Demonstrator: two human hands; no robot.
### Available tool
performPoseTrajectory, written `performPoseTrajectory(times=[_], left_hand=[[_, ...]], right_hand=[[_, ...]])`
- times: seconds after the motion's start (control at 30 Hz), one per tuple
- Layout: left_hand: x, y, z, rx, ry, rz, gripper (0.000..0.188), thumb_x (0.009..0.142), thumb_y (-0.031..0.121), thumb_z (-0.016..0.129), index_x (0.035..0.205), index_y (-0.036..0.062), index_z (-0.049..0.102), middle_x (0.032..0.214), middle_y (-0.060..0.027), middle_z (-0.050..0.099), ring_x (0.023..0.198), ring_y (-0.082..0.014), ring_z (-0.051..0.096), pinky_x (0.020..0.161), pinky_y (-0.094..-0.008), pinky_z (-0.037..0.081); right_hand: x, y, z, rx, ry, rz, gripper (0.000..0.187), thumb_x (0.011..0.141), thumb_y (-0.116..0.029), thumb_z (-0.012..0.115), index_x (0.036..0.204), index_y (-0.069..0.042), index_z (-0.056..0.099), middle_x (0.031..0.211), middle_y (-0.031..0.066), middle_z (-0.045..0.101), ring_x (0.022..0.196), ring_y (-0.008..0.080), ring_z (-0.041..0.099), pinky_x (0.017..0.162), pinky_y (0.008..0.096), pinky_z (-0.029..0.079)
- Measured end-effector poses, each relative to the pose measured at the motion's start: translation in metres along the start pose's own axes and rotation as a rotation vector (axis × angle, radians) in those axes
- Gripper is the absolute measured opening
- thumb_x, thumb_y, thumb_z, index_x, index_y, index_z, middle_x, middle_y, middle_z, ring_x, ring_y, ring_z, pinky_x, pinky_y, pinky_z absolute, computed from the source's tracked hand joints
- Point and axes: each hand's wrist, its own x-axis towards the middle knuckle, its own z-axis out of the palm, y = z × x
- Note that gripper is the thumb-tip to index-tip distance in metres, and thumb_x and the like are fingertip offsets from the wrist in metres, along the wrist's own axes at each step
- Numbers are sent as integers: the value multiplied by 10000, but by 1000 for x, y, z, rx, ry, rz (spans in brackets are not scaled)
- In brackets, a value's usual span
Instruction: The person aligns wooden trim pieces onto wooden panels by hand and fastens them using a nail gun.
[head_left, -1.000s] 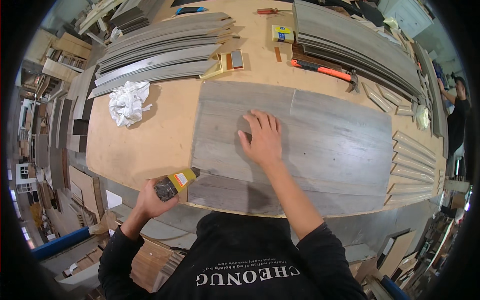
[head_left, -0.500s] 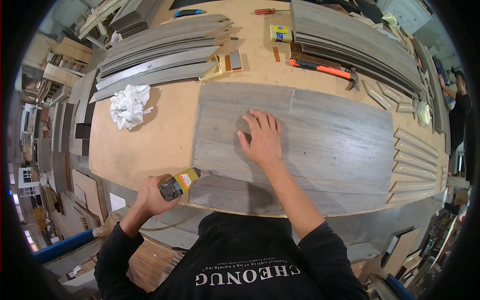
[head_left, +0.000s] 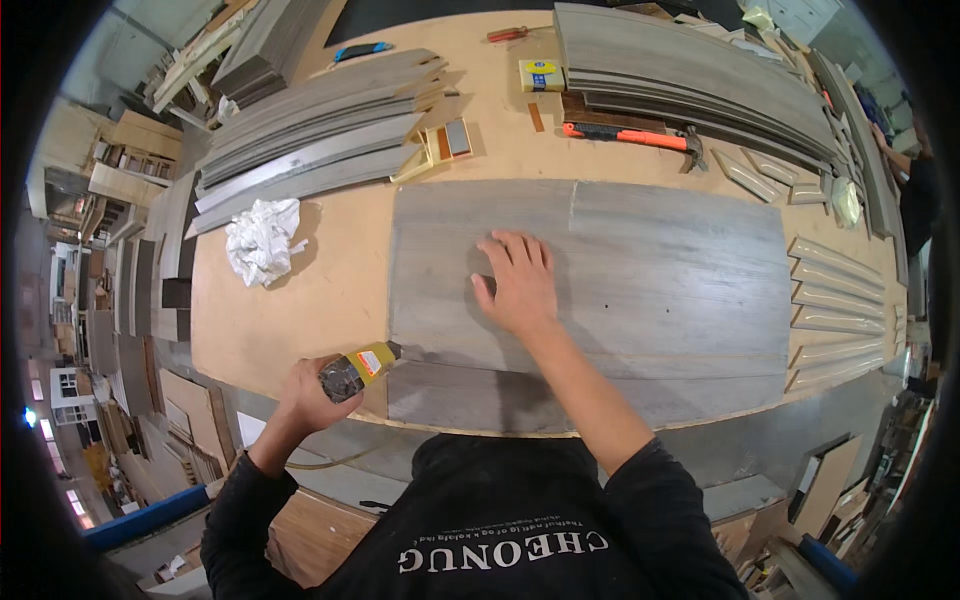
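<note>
My left hand (head_left: 308, 398) is wrapped round a yellow-and-black nail gun (head_left: 362, 368). Its dark nose is at the left edge of a grey wood-grain panel (head_left: 680, 290), close to the near corner; whether it touches the wood I cannot tell. A thin hose (head_left: 340, 462) runs below that hand. Flat on the panel, left of its middle, rests my right hand (head_left: 520, 285), fingers spread and holding nothing. A separate grey strip (head_left: 470, 395) runs along the panel's near side.
Crumpled white paper (head_left: 263, 242) lies left of the panel. Beyond are grey boards (head_left: 320, 120), a hammer (head_left: 640, 135), a yellow box (head_left: 541, 75), a screwdriver (head_left: 508, 34) and a utility knife (head_left: 362, 51). Several short mouldings (head_left: 835, 300) line the right side. A person (head_left: 912, 190) stands far right.
The view has shifted slightly, so the bench sits a little lower in it. Both hands keep their places on the nail gun and the panel.
</note>
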Motion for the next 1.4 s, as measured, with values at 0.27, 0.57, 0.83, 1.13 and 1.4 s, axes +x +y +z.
performPoseTrajectory(times=[0.27,0.57,0.83,1.13,1.4], left_hand=[[28,10,-24,-283,-49,35,246,682,81,705,889,-40,647,727,-145,665,676,-180,664,613,-290,502],[81,2,-15,-167,-80,78,257,672,124,718,871,-28,656,720,-155,665,638,-247,663,579,-311,505],[95,16,-27,-93,-121,100,256,658,134,714,856,-18,658,701,-159,655,643,-286,655,579,-326,503],[129,3,-27,-13,78,-57,441,632,276,786,889,-34,606,811,-194,624,730,-325,625,637,-374,499],[152,14,-31,-113,-50,-179,531,630,304,785,924,-88,583,873,-223,616,823,-333,618,710,-387,500]], right_hand=[[8,88,-50,-72,-79,-4,435,765,-257,634,1164,-120,528,1232,93,474,1143,296,432,1008,452,324],[13,108,-66,-155,65,53,431,776,-258,619,1166,-112,511,1224,103,468,1202,276,402,1045,476,272],[11,108,-68,-146,104,63,446,761,-259,625,1165,-109,511,1224,106,472,1198,289,408,1036,486,279],[10,111,-68,-119,92,79,471,751,-267,640,1169,-97,506,1228,117,471,1200,303,408,1027,490,293],[10,113,-68,-86,104,86,478,757,-259,642,1182,-92,501,1237,118,465,1197,308,410,1018,485,302]])
